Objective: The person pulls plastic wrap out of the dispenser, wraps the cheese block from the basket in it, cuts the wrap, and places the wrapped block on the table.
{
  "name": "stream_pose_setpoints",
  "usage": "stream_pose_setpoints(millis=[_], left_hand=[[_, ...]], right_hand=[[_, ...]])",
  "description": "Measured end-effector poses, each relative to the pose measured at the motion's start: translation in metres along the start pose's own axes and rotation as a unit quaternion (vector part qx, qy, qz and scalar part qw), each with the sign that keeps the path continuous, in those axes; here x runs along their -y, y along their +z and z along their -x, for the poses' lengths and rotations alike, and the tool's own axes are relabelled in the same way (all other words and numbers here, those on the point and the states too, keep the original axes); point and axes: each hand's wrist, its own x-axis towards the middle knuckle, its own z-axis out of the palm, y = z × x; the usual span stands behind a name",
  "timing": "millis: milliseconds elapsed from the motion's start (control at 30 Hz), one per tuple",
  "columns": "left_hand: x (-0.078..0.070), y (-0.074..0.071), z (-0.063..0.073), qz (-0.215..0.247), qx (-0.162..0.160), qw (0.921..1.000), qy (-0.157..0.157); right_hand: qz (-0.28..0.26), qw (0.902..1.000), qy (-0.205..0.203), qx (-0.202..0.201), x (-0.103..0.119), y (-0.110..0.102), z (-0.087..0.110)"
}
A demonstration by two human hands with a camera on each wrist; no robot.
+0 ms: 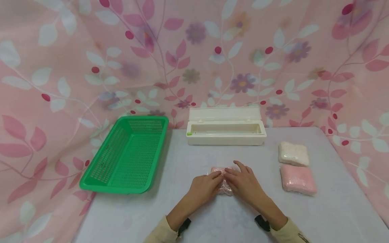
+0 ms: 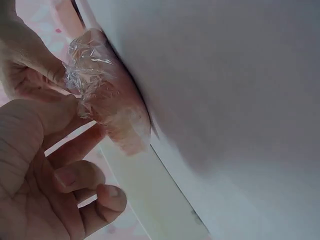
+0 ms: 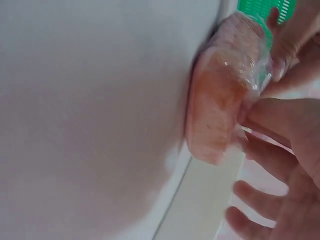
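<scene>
A pink, soft-looking block [image 1: 225,187] wrapped in crinkled clear plastic film lies on the table between my two hands. My left hand [image 1: 204,187] is at its left side. In the left wrist view, the thumb and forefinger pinch gathered plastic film [image 2: 92,67] on top of the block, while the other fingers curl loosely. My right hand [image 1: 244,184] comes in from the right. Its thumb and forefinger pinch the film beside the block [image 3: 217,107] in the right wrist view, with the remaining fingers spread. What the block is made of cannot be told.
Behind the hands stands a long white cling film dispenser [image 1: 226,140] with its lid raised. A green plastic basket [image 1: 152,168] sits at the left. Two film-wrapped blocks, one white [image 1: 293,154] and one pink [image 1: 298,179], lie at the right. A floral curtain [image 1: 194,60] hangs behind.
</scene>
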Motion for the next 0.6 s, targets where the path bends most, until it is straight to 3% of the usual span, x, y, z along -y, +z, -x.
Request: stream_pose_setpoints(millis=[167, 367, 467, 600], left_hand=[[0.006, 0.0, 0.008, 0.019, 0.042, 0.9989, 0.008], [0.015, 0.003, 0.013, 0.092, 0.095, 0.991, -0.02], [0.019, 0.004, 0.014, 0.113, 0.098, 0.9886, -0.015], [0.023, 0.003, 0.017, 0.117, 0.093, 0.9887, 0.015]], right_hand=[[0.005, 0.9983, -0.017, 0.056, -0.003, -0.008, 0.006], [0.013, 0.992, 0.001, 0.126, -0.01, -0.011, 0.012], [-0.002, 0.9894, 0.013, 0.145, -0.012, -0.009, 0.014], [-0.032, 0.9875, 0.01, 0.154, -0.014, -0.008, 0.018]])
